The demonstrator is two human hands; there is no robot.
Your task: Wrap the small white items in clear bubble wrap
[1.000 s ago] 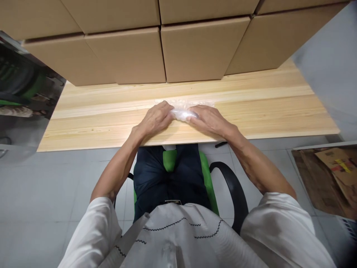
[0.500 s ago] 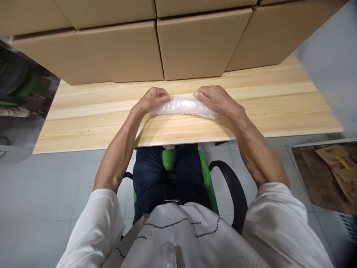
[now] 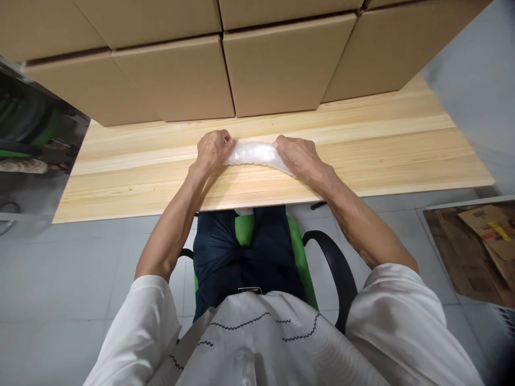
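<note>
At far left, beyond the table [image 3: 132, 177] edge, sits a dim green-and-dark clutter, too blurred to name. Cardboard boxes [image 3: 265, 69] run along the back of the table, stacked w/ faces toward the person. Mid-table, left hand [image 3: 212, 150] is curled shut over the left end of a bubble wrap roll [image 3: 255, 154], fingers wrapped over the top. Roll lies on the wood w/ its long axis left-to-right, parallel to the near table edge, approx. centred on the person's body. Right hand [image 3: 300, 157] clamps the right end the same way, fingers folded over it, knuckles up. Roll thus spans directly between both hands, neither nearer than the other. Below: green chair [image 3: 301, 257], dark trousers. Far right, flattened cardboard [image 3: 478, 241] lies on the floor.
</note>
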